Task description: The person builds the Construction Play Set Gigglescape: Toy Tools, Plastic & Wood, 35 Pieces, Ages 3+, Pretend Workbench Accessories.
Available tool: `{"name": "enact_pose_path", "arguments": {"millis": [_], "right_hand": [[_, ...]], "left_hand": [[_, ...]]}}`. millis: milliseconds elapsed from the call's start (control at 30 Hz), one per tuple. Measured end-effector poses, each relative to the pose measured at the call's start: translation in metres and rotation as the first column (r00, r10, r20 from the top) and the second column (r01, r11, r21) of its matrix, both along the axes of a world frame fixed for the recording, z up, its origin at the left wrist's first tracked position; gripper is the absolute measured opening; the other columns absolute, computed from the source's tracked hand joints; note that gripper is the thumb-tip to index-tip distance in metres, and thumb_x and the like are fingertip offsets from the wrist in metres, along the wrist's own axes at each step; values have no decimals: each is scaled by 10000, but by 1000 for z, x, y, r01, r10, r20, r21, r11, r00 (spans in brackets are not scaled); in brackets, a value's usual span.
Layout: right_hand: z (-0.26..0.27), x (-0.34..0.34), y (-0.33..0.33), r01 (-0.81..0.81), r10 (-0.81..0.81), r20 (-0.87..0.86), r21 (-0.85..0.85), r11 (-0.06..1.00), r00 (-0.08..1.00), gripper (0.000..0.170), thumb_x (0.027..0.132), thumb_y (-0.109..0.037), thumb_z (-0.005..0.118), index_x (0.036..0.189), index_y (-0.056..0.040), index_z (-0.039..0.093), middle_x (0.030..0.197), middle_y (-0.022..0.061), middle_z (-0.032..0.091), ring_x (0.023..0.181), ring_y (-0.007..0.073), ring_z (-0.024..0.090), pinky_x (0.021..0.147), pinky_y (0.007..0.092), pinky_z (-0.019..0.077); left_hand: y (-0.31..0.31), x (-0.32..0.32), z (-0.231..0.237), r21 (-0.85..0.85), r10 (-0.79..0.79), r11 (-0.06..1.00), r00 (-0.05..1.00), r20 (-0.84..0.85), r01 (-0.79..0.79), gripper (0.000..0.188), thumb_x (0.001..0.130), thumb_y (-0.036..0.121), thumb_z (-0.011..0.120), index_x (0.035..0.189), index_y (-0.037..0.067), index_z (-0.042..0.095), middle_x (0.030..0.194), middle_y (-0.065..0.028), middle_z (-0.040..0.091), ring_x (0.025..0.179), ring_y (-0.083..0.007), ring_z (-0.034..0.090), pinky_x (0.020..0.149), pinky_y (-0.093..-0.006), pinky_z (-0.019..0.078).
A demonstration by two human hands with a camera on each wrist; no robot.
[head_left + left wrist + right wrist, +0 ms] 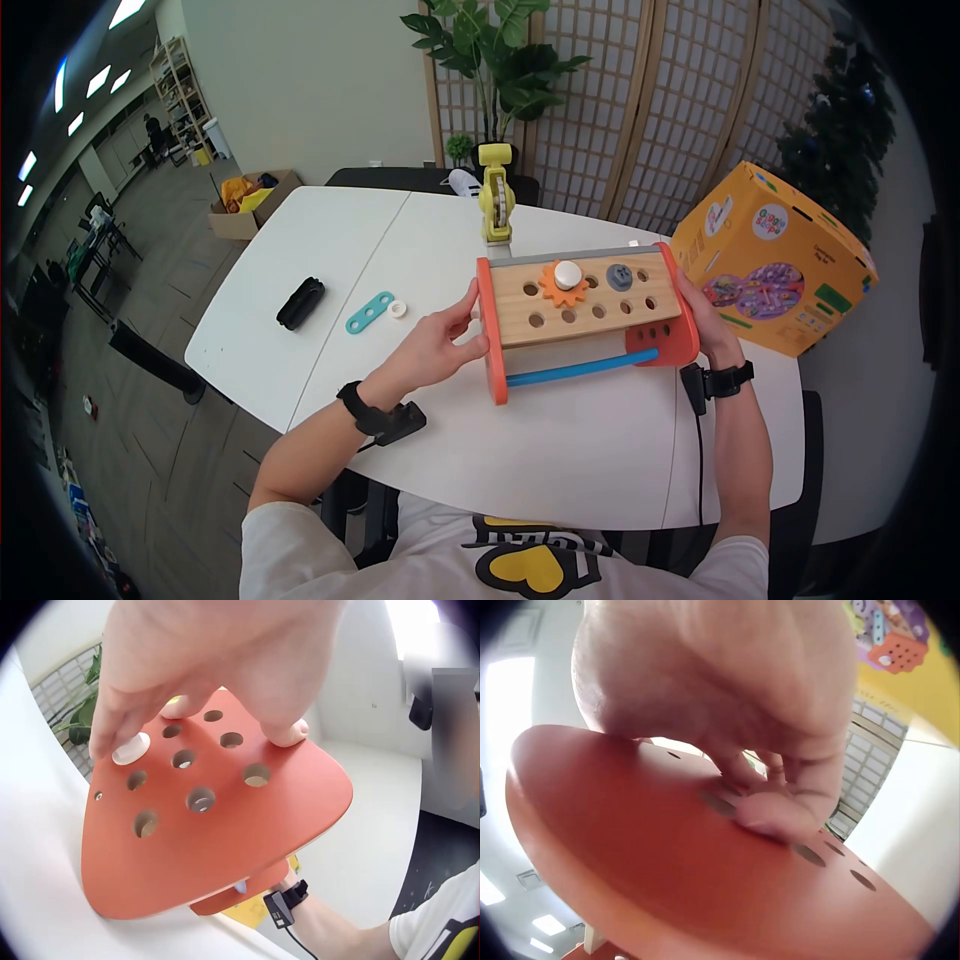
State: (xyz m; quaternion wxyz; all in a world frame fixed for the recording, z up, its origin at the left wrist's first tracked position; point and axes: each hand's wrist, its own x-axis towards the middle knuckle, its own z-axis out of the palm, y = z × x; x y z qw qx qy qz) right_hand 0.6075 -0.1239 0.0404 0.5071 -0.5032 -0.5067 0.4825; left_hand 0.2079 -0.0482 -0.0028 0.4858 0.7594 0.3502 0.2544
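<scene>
Between my two hands is a toy toolbox (590,320), with red end panels, a wooden top full of holes and a blue rod along its near side. An orange gear (563,291) under a white round-headed bolt (568,274) and a grey screw (620,277) sit on the wooden top. My left hand (435,345) holds the left end panel, fingers and thumb against its holed outer face in the left wrist view. My right hand (708,318) grips the right end panel; in the right wrist view its fingers bend against the red face.
A teal holed strip (370,312), a small white ring (398,309) and a black case (301,303) lie on the white table (270,250) to the left. Behind the toolbox stands a yellow jointed device (495,195). A large orange box (770,260) stands back right.
</scene>
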Motion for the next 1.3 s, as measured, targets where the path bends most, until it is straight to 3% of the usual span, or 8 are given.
{"name": "enact_pose_path", "arguments": {"millis": [533,667,733,867,900,1000,1200,1300], "right_hand": [[-7,-17,22,38,-50,-39,-255,966,998,626,1050,-490,491,1417,13,551,1389,144,611,1253,227,594,1069,362,452],[-3,-10,19,144,-104,249,-146,979,963,588,1068,-493,438,1354,-15,627,1315,129,653,1167,218,608,996,365,473],[15,-13,8,197,-149,422,-72,978,894,575,1075,-487,410,1318,-33,665,1261,117,678,1110,206,614,940,356,489],[38,-21,-15,153,-274,516,264,952,812,406,1041,-329,524,1243,-21,693,1141,115,703,1005,201,635,858,331,507],[48,-34,-23,124,-319,567,355,927,759,359,1021,-277,561,1216,-8,697,1114,119,704,989,204,641,847,327,510],[65,-64,-41,-1,-369,631,506,863,683,269,944,-151,658,1151,16,697,1062,130,703,942,220,659,831,329,518],[52,-101,-51,-160,-368,703,563,811,609,262,860,-109,727,1089,18,706,1012,146,706,891,300,690,791,360,546],[49,-110,-48,-234,-362,748,559,795,557,257,850,-112,737,1070,17,708,1010,160,712,900,339,688,801,382,556]], "left_hand": [[2,-1,-10,-439,70,898,994,84,-26,793,1084,641,176,1541,49,439,1459,-130,550,1370,-230,495,1199,-406,331],[7,-6,-15,-229,213,949,976,-33,-215,795,1075,657,215,1535,56,457,1510,-157,532,1397,-278,503,1168,-408,372],[22,-18,-4,130,264,963,933,-245,-238,684,1074,566,377,1505,49,496,1524,-184,516,1381,-324,522,1142,-410,413],[57,-53,-5,613,396,785,687,-609,89,526,963,272,694,1415,25,586,1521,-229,501,1320,-388,561,1091,-413,481],[60,-58,-11,637,422,770,721,-550,35,499,844,69,755,1329,20,649,1456,-216,561,1287,-380,575,1065,-420,500],[74,-67,-17,550,343,831,698,-629,87,423,831,3,723,1252,12,687,1316,-186,658,1206,-359,622,1031,-418,518],[76,-62,-16,538,365,826,569,-737,167,335,810,-39,689,1142,-10,722,1084,-156,739,1093,-338,668,950,-411,548],[75,-67,-22,580,366,807,676,-639,112,292,832,-10,705,1123,-4,733,1061,-152,742,1085,-301,677,919,-379,561]]}}
